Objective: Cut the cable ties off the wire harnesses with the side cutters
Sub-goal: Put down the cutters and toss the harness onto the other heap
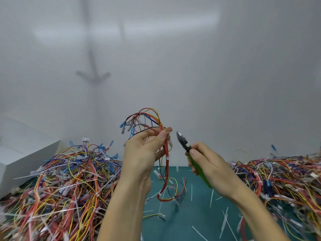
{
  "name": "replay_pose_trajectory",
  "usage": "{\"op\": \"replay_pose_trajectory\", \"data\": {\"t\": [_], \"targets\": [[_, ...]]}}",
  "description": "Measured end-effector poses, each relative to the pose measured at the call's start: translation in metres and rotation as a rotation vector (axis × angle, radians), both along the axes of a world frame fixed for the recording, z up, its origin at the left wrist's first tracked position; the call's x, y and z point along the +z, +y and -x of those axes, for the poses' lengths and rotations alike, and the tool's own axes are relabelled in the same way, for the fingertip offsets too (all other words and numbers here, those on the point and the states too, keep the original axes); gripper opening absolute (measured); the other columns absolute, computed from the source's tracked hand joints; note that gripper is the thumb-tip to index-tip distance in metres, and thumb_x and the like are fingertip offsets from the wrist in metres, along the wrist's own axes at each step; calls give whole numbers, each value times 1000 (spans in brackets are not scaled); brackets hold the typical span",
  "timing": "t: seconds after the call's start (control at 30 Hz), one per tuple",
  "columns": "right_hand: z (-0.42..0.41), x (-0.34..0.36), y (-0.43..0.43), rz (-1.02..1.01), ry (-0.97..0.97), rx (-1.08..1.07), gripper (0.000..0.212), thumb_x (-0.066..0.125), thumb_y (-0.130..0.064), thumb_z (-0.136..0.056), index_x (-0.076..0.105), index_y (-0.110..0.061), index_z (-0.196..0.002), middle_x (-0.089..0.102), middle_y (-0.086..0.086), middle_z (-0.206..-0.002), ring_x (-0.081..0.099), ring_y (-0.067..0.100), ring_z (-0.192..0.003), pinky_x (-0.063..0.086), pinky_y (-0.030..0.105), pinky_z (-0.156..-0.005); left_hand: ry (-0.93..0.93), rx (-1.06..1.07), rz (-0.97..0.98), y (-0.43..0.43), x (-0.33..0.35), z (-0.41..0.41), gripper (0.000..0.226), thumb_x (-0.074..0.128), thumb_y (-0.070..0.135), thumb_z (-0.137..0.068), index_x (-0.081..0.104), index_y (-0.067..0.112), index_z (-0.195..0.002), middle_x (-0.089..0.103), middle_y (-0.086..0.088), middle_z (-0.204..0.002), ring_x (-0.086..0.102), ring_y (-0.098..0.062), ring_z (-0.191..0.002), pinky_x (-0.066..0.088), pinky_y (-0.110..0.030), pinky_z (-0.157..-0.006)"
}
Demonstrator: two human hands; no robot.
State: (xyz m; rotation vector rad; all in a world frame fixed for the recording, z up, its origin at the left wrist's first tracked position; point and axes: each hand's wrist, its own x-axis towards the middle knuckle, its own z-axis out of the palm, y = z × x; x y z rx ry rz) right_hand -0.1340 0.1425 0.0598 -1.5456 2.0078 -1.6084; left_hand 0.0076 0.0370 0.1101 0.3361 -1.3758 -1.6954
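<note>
Two wire heaps [60, 185] on a green mat [199, 214], white walls [191, 75] — left hand [140, 153] pinches harness [167, 150], right hand [208, 164] grips cutters [183, 142].

My counter [182, 223] has a green top. On my left a big heap of wire harnesses [66, 185] spreads over it, red, yellow, blue and orange wires tangled with white ties. A second heap [281, 180] lies on my right. Between them, white cable tie offcuts [191, 192] lie scattered on the bare green. A white box [22, 153] sits at the far left, against the left heap.
</note>
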Motion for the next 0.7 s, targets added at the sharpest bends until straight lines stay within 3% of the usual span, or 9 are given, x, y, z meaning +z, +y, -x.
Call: {"op": "replay_pose_trajectory", "data": {"t": [0.17,0.27,0.5,0.7], "targets": [[-19,14,3,7,111,49,24,42,-37,-104,63,-26,-97,62,-2,-80,60,14,-75,49,38,-77,48,21,-11,3,-1,2,12,63,3,-91,64,-3,-101,78,-3,-84,72,-9,-71,60,-24,-67],[-24,20,6,19,101,69,30,40,-47,-93,62,-27,-95,62,-4,-80,60,17,-79,50,41,-79,71,36,-28,3,-1,2,12,63,3,-91,64,-3,-101,77,-6,-83,72,-12,-70,60,-24,-66],[-27,25,8,23,145,68,30,38,-48,-92,61,-28,-93,62,0,-82,58,22,-80,48,50,-81,115,70,-19,5,0,2,11,63,5,-91,63,-1,-101,78,-5,-91,74,-14,-78,61,-28,-73],[-32,28,9,42,192,53,30,38,-49,-93,60,-28,-90,60,5,-81,56,26,-77,47,51,-76,115,67,2,5,1,2,4,64,4,-90,65,3,-94,78,-5,-91,73,-13,-76,60,-23,-68]]}}
